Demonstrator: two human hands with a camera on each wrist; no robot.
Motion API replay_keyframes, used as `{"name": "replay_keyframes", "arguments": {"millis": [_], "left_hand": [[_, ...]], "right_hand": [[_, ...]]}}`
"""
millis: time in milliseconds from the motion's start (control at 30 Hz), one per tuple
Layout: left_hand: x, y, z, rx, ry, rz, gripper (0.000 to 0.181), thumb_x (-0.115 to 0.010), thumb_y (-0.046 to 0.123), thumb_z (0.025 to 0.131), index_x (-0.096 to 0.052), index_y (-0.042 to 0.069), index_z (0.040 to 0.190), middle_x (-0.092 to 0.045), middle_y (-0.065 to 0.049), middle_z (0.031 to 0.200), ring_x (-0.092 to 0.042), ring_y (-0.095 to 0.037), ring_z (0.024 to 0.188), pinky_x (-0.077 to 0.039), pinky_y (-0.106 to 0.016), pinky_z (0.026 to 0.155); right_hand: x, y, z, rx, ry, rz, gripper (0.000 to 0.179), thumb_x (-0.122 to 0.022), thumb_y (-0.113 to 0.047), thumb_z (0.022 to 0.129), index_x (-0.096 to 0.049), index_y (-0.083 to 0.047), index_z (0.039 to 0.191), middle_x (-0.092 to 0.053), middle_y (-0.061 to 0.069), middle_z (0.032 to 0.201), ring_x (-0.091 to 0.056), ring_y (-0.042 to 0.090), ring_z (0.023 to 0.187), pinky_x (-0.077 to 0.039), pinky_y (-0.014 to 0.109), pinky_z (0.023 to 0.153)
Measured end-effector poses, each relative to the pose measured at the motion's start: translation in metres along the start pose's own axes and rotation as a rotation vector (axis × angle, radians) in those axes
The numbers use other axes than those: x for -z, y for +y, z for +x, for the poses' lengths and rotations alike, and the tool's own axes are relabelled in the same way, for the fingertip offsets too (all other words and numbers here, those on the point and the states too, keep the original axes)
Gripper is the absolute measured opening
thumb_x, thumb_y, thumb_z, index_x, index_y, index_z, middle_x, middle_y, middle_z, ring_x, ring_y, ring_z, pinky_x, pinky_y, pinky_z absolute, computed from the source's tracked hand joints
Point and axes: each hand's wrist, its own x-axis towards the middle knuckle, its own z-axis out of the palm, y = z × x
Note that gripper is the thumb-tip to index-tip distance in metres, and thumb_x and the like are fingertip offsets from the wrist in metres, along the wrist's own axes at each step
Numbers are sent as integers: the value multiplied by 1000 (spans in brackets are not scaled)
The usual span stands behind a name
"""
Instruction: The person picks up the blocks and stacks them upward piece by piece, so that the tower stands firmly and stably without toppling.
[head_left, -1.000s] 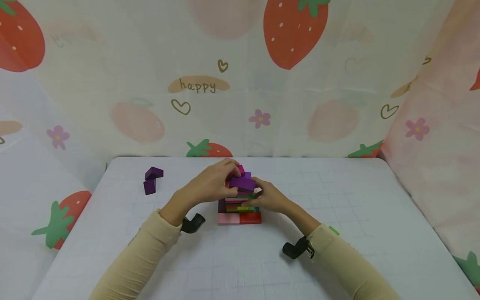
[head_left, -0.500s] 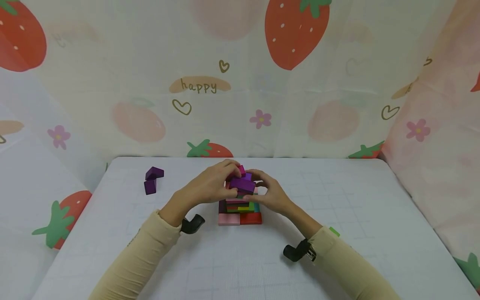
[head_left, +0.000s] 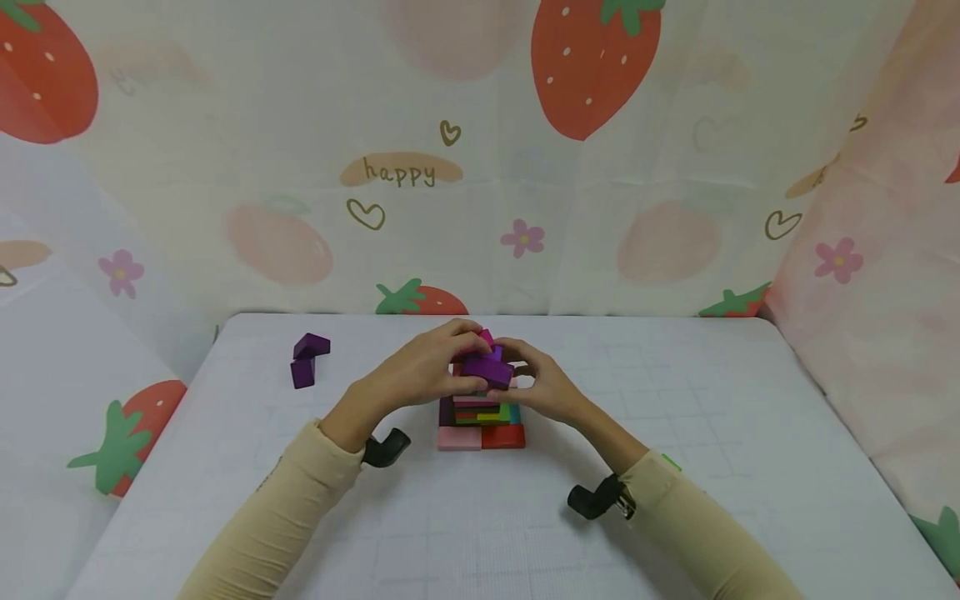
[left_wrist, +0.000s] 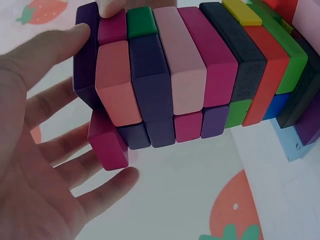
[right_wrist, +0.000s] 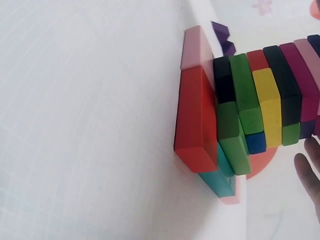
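A tower of coloured wooden blocks (head_left: 480,402) rises mid-table in crisscross layers. At its top, my left hand (head_left: 427,367) pinches a dark purple block (left_wrist: 84,60), thumb on the near face and fingers behind. A magenta block (left_wrist: 107,142) lies close to those fingers in the left wrist view. On the other side my right hand (head_left: 551,390) curls its thumb and fingers round the upper tower's right end. One of its fingertips (left_wrist: 111,6) reaches the end of a magenta block under the purple one. Only a few right fingers (right_wrist: 311,167) show in the right wrist view.
Two dark purple blocks (head_left: 303,372) lie together at the back left of the white table (head_left: 465,533). A red block (right_wrist: 196,120) and a pink one form the front of the tower's base. A small green piece (head_left: 670,462) shows beside the right sleeve.
My right hand has risen from the tower's middle layers to its top. The purple block under my left hand has shifted slightly right, and the left fingers with it.
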Motion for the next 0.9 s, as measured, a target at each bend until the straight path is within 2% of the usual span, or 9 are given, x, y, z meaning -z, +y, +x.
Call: {"name": "replay_keyframes", "arguments": {"millis": [100, 200, 400, 567, 733, 900], "left_hand": [[0, 0, 0, -16, 19, 17, 33, -78, 28, 83, -67, 11, 110, -56, -10, 130, -63, -22, 103, -56, -34, 87], [0, 0, 0, 2, 13, 10, 32, -77, 28, 83, -67, 10, 108, -57, -10, 131, -64, -20, 100, -56, -32, 86], [0, -2, 2, 58, -15, -47, 31, -75, 24, 84, -64, 9, 109, -55, -9, 135, -64, -19, 100, -57, -33, 87], [-1, -5, 3, 60, -33, -103, 33, -73, 19, 85, -61, 10, 113, -53, -9, 137, -62, -23, 107, -56, -37, 91], [-1, -9, 0, 66, -7, -59, 47, -76, 26, 83, -58, 10, 124, -55, -9, 135, -56, -25, 118, -51, -41, 97], [-1, -11, -2, 73, 22, -40, 52, -78, 29, 83, -57, 9, 126, -61, -7, 126, -57, -23, 112, -50, -42, 97]], "right_hand": [[0, 1, 0, 5, -10, 5, 72, -77, -15, 82, -42, -15, 145, -57, 13, 133, -53, 29, 122, -46, 48, 103], [1, 2, 0, 4, -23, 5, 76, -77, -18, 82, -38, -17, 148, -56, 14, 134, -53, 30, 122, -46, 51, 103], [3, 3, 2, -5, -46, -6, 85, -80, -21, 79, -34, -17, 151, -54, 15, 136, -53, 30, 122, -48, 50, 102], [4, 4, 4, -14, -54, 12, 81, -79, -24, 80, -37, -13, 149, -54, 14, 137, -53, 30, 122, -48, 50, 102], [5, 5, 4, -17, -48, 20, 74, -77, -23, 82, -42, -13, 146, -57, 13, 135, -53, 29, 120, -48, 49, 101], [4, 4, 4, -21, -29, 11, 76, -78, -23, 82, -41, -12, 147, -57, 12, 135, -53, 28, 121, -48, 48, 101]]}}
